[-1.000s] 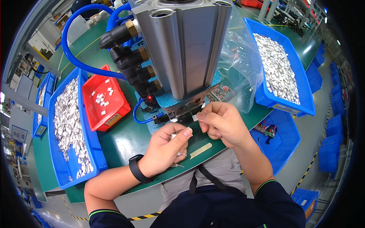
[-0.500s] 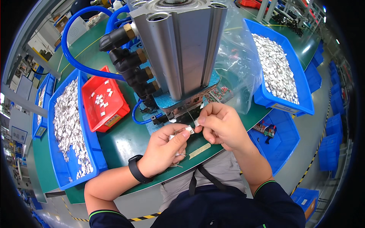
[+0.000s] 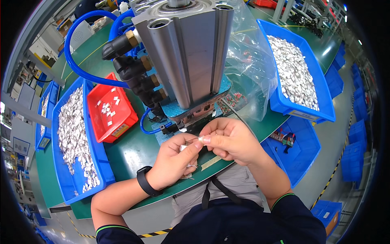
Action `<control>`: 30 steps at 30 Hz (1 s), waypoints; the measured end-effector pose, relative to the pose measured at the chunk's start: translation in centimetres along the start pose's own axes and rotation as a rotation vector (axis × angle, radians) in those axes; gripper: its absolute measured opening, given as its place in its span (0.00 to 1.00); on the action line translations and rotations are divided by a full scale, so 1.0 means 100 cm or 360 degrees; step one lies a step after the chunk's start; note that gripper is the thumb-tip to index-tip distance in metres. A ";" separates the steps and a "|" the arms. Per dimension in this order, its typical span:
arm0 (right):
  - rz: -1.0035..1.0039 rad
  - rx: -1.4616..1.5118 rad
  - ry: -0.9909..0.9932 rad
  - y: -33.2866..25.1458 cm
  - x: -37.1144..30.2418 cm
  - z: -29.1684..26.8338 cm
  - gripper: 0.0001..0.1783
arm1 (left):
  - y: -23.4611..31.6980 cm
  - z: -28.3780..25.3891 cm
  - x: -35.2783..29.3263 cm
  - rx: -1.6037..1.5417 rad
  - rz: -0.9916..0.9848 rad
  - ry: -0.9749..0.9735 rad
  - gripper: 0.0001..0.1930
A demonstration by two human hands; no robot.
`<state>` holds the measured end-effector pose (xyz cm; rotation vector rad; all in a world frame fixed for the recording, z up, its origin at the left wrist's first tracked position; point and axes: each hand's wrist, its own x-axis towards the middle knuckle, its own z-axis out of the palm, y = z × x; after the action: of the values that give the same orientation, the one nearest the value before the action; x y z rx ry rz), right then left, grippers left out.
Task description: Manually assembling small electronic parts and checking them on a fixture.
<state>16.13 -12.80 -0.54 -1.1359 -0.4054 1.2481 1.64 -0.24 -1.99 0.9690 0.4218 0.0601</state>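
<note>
My left hand (image 3: 172,158) is closed around several small white square pieces with thin wire leads (image 3: 183,148), some of them poking out below its fingers. My right hand (image 3: 235,140) meets it at the fingertips. Between the two thumbs and forefingers is one small white piece (image 3: 200,139), mostly covered, so I cannot tell which hand bears it. Just beyond both hands stands a pneumatic press with a grey metal cylinder (image 3: 197,61) and a blue-topped fixture (image 3: 191,116) under it. A thin metal rod (image 3: 239,116) slants from the fixture toward my right hand.
Blue bins of white pieces stand left (image 3: 103,168) and right (image 3: 290,106). A red tray (image 3: 95,118) holds a few more. Blue air hoses (image 3: 75,67) loop left of the press; a clear plastic bag (image 3: 260,81) lies right. A lower blue bin (image 3: 302,156) sits beyond the table edge.
My right hand has moved slightly down from beside the fixture, bringing its fingertips against my left hand's. The white piece at my left thumb is now mostly covered. The metal rod shows more fully.
</note>
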 end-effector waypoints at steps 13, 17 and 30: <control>-0.0097 -0.0291 -0.0017 0.001 -0.002 0.000 0.07 | -0.001 0.000 -0.001 0.0032 0.0039 0.0002 0.07; -0.0233 -0.0478 -0.0070 0.004 -0.002 -0.002 0.09 | -0.001 0.001 0.000 -0.0012 0.0054 0.0063 0.07; -0.0742 -0.1328 0.0037 0.003 -0.011 0.008 0.05 | 0.001 0.001 0.000 -0.0121 0.0030 0.0071 0.07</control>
<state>14.99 -13.42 -0.13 -1.6188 -1.1695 0.6413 1.69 -0.22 -1.88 0.8979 0.4485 0.1143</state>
